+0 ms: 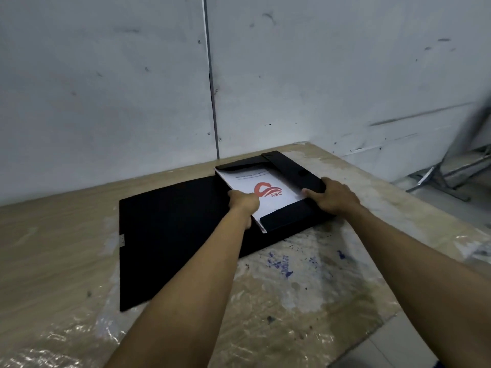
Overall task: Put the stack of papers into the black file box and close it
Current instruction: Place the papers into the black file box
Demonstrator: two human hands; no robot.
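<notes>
The black file box (295,171) lies open on the table near the wall, its wide cover (170,235) spread flat to the left. A white stack of papers (265,187) with a red logo on top lies inside the box, partly under the box's inner flaps. My left hand (243,201) grips the left edge of the papers. My right hand (336,196) holds the right side flap of the box, thumb touching the papers' right edge.
The wooden table (66,235) is covered with wrinkled clear film and has blue ink stains (281,264) in front of the box. A grey wall (132,88) stands right behind. A metal frame (446,171) leans past the table's right edge.
</notes>
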